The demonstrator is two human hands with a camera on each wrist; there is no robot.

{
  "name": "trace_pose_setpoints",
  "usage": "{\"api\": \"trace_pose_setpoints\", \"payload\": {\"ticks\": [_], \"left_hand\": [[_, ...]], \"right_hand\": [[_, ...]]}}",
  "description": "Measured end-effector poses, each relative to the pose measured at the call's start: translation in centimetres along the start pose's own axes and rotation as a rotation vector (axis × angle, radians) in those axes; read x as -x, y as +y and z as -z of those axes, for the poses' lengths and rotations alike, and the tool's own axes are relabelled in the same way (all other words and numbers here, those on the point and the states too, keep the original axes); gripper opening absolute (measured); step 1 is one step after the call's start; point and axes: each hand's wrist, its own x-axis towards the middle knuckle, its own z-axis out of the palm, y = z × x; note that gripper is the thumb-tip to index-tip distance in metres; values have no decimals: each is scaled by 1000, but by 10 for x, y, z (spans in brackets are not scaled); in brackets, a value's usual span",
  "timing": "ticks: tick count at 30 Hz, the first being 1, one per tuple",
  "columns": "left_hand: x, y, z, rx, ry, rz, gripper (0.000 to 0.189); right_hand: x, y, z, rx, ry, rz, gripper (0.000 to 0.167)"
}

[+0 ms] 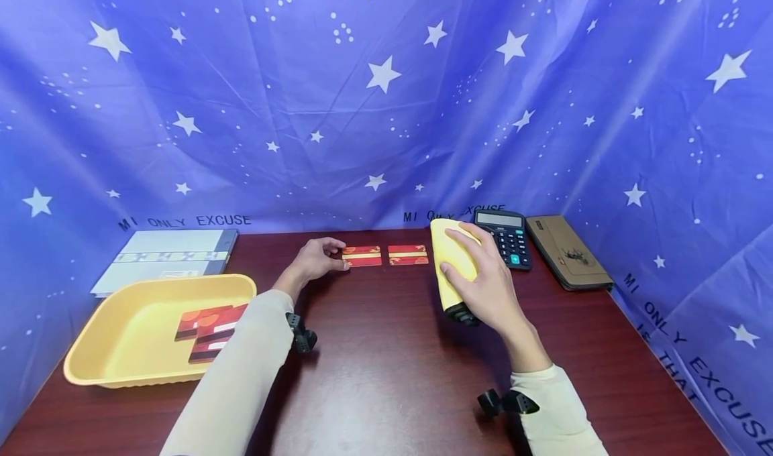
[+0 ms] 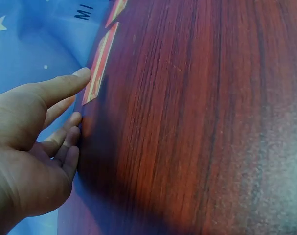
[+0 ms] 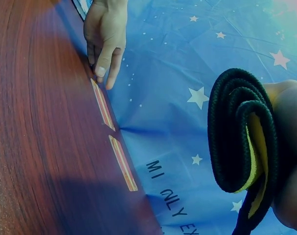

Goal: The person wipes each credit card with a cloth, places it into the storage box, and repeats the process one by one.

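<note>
My left hand (image 1: 314, 263) is at the left end of a red card (image 1: 362, 256) with a gold band, which lies flat on the table. Its thumb and forefinger are spread toward that end; in the left wrist view the thumb tip overlaps the card's edge. A second red card (image 1: 407, 255) lies just to the right, in line with the first, with a small gap between. My right hand (image 1: 486, 278) grips a folded yellow cloth (image 1: 448, 258) above the table. The right wrist view shows the dark edging of the cloth's layered folds.
A yellow basin (image 1: 121, 369) at left holds several red cards (image 1: 211, 332), partly hidden by my left sleeve. Behind it lies a grey-white folder (image 1: 172, 258). A black calculator (image 1: 513, 241) and a brown case (image 1: 568, 251) lie at the back right. Blue starry fabric (image 1: 386, 141) walls the table (image 1: 374, 375).
</note>
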Motion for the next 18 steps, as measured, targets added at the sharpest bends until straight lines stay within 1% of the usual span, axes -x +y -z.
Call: {"api": "trace_pose_setpoints", "payload": {"ticks": [4, 7, 11, 16, 18], "left_hand": [[-1, 2, 0, -55, -23, 10, 57], [-2, 3, 0, -126, -31, -2, 60], [-2, 4, -1, -201, -23, -24, 61], [-2, 6, -4, -260, 1, -15, 57], [-1, 7, -5, -269, 13, -4, 54]], "right_hand": [[-1, 0, -1, -2, -1, 5, 57], [-1, 0, -1, 0, -2, 8, 57], [0, 1, -1, 0, -2, 5, 57], [0, 2, 0, -3, -6, 6, 57], [0, 2, 0, -3, -3, 10, 57]]}}
